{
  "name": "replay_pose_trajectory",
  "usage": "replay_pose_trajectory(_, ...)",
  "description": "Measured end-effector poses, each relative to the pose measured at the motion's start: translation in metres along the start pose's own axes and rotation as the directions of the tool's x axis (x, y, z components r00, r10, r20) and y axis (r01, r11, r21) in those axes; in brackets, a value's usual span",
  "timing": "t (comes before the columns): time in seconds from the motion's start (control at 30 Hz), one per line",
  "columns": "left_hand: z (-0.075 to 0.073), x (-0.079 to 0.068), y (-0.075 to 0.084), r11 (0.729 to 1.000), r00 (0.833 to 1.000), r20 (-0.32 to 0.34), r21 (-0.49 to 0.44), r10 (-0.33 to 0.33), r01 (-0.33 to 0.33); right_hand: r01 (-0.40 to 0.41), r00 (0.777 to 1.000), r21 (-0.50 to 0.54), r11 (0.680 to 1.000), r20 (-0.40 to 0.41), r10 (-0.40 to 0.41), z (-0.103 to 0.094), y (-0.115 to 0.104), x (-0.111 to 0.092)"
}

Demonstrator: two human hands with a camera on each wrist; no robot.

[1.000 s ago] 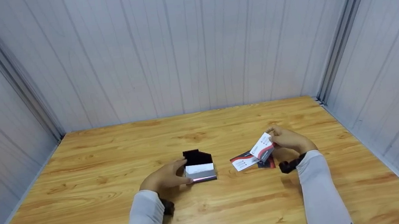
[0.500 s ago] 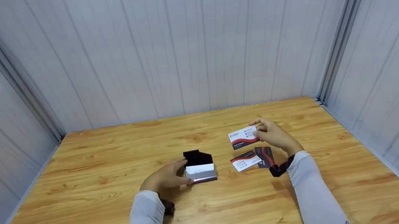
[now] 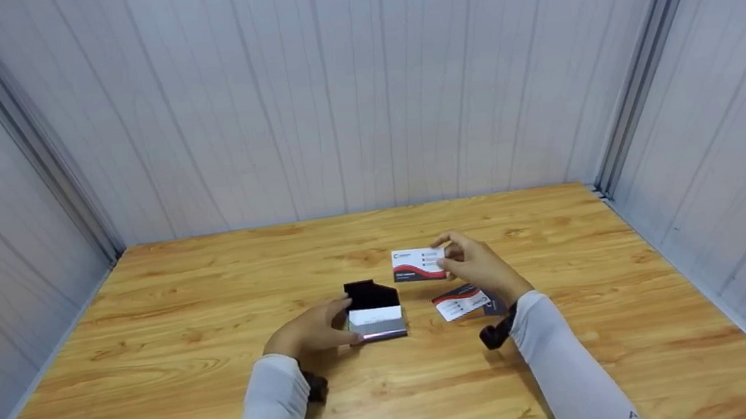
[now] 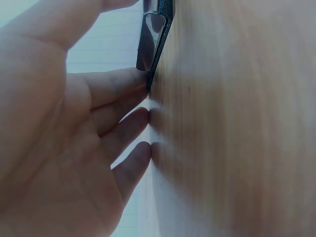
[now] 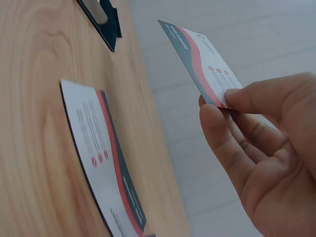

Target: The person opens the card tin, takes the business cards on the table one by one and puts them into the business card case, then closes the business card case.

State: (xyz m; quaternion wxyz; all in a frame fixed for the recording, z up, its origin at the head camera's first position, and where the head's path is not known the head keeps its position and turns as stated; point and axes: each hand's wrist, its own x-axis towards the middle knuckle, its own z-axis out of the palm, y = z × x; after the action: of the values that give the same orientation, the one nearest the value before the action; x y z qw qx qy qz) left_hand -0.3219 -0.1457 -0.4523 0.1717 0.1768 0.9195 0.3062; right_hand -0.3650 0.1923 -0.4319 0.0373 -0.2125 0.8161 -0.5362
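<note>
In the head view, my right hand [image 3: 484, 270] pinches a business card [image 3: 418, 264] by its right edge, between thumb and fingers. The card is white with a red wave and dark band, raised above the table. My left hand [image 3: 309, 329] holds the left side of an open business card case [image 3: 377, 326], thumb at its front corner and index finger at its rear. The case has a black raised lid and a silver front with a white strip. In the left wrist view the other fingers touch the table beside the case [image 4: 153, 42].
Another white, red and dark business card [image 3: 459, 303] lies on the wooden table [image 3: 211, 279], right of the case. It overlaps a dark card [image 3: 494, 306], partly hidden by my right wrist. Pale panel walls [image 3: 357, 83] enclose the table at the back and sides.
My right hand has lifted the business card off the others and carried it left, levelling it on the way, to the right rear of the case. My left hand and the case stay put.
</note>
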Motion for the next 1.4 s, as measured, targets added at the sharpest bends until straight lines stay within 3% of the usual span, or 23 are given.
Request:
replay_pose_trajectory(0.37,0.000,0.004,0.000,0.999,1.000,-0.007,0.030,0.018,-0.018,0.106,0.994,-0.080,0.991,0.013,-0.105,0.029,-0.007,0.008)
replay_pose_trajectory(0.6,-0.001,0.003,0.000,1.000,1.000,-0.017,0.013,0.024,-0.024,0.077,0.996,-0.071,0.994,0.044,-0.074,0.047,-0.009,0.009)
replay_pose_trajectory(0.8,-0.001,0.004,0.001,0.999,1.000,-0.017,0.029,0.015,-0.014,0.115,0.992,-0.138,0.984,0.069,-0.107,0.061,-0.013,0.009)
replay_pose_trajectory(0.97,-0.001,0.006,0.001,0.999,0.998,-0.029,0.006,0.048,-0.047,0.113,0.992,-0.154,0.982,0.078,-0.102,0.070,-0.014,0.007)
replay_pose_trajectory(1.13,0.000,0.008,0.001,0.996,0.997,-0.025,-0.043,0.076,-0.077,0.079,0.993,-0.163,0.983,0.102,-0.062,0.075,-0.012,0.006)
replay_pose_trajectory(1.4,0.000,0.009,0.002,0.998,0.997,-0.025,-0.012,0.068,-0.069,0.067,0.995,-0.213,0.975,0.091,-0.049,0.074,-0.009,0.006)
